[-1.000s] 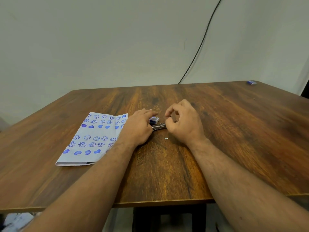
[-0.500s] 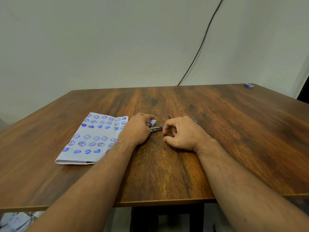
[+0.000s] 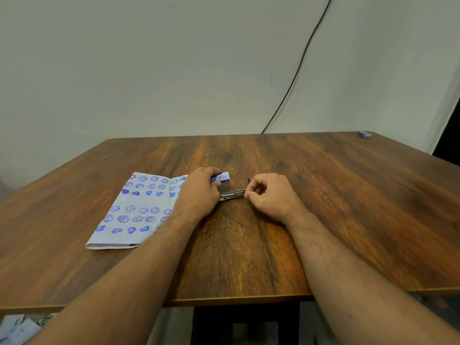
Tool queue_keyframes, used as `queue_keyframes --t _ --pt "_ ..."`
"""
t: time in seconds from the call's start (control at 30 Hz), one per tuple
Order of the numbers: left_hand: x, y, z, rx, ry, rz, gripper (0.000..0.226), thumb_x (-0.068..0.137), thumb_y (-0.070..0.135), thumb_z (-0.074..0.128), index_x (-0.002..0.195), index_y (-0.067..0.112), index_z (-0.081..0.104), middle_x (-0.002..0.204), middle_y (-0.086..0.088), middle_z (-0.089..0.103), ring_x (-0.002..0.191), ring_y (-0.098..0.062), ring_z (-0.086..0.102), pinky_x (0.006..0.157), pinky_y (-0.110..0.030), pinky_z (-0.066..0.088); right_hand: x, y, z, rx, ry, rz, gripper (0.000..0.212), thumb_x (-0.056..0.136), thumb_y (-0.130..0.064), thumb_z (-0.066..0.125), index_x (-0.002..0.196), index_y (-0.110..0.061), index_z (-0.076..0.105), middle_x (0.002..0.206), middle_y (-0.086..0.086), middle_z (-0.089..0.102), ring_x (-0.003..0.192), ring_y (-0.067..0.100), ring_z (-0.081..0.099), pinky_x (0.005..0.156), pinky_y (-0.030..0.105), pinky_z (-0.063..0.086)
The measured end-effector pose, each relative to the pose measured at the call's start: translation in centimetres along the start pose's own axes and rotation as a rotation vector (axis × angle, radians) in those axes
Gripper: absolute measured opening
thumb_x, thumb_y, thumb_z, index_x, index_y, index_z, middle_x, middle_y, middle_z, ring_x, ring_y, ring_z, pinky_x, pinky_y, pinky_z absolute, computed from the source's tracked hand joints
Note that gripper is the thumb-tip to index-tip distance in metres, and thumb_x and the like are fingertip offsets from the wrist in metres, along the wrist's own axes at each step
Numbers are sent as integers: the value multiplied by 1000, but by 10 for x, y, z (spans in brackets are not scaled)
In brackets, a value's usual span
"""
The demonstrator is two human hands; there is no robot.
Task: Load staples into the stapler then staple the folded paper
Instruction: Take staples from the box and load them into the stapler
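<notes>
A small metal stapler (image 3: 232,194) lies opened on the wooden table (image 3: 348,195), its staple channel showing between my hands. My left hand (image 3: 199,192) rests on the stapler's left end and holds it down; a small blue-and-white staple box (image 3: 221,177) sits at its fingertips. My right hand (image 3: 270,196) is at the stapler's right end with thumb and forefinger pinched together; whether a staple strip is in the pinch is too small to tell. The folded paper (image 3: 135,210), white with blue stamped faces and hearts, lies flat to the left, partly under my left wrist.
A second small blue box (image 3: 364,133) lies at the table's far right corner. A black cable (image 3: 298,63) runs down the wall behind the table. The table's near edge is just in front of my forearms.
My right hand dropped to the table by the stapler's right end, then shifted slightly with fingers pinched. The staple box now shows more beyond my left fingertips. The loose bit near my right hand is gone from sight.
</notes>
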State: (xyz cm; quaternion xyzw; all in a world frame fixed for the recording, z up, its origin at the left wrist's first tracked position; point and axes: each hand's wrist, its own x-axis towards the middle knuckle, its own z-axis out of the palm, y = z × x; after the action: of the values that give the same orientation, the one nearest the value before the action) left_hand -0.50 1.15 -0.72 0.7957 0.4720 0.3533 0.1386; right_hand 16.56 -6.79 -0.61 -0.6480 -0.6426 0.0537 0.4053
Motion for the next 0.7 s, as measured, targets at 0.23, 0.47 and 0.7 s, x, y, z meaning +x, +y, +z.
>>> queue_keyframes --t 0.23,0.47,0.7 --pt "-2 17 -14 -70 63 39 36 89 21 66 124 22 69 120 4 68 106 -11 61 92 -26 46 -1 -2 -4 98 103 53 24 77 -7 68 62 -22 58 55 -8 62 47 4 60 53 18 48" --pt "-9 19 -28 -162 -64 -58 40 83 17 72 122 23 70 118 5 69 97 -9 62 84 -21 44 0 -2 -3 119 96 76 20 77 -2 63 72 -21 64 58 -6 64 44 5 59 51 18 49" --pt "-2 26 -31 -480 -95 -261 30 78 7 64 105 16 74 89 -7 72 75 -21 67 88 -44 59 1 -1 -3 127 54 92 30 83 -5 59 82 -25 81 59 -20 66 49 -3 58 53 11 41"
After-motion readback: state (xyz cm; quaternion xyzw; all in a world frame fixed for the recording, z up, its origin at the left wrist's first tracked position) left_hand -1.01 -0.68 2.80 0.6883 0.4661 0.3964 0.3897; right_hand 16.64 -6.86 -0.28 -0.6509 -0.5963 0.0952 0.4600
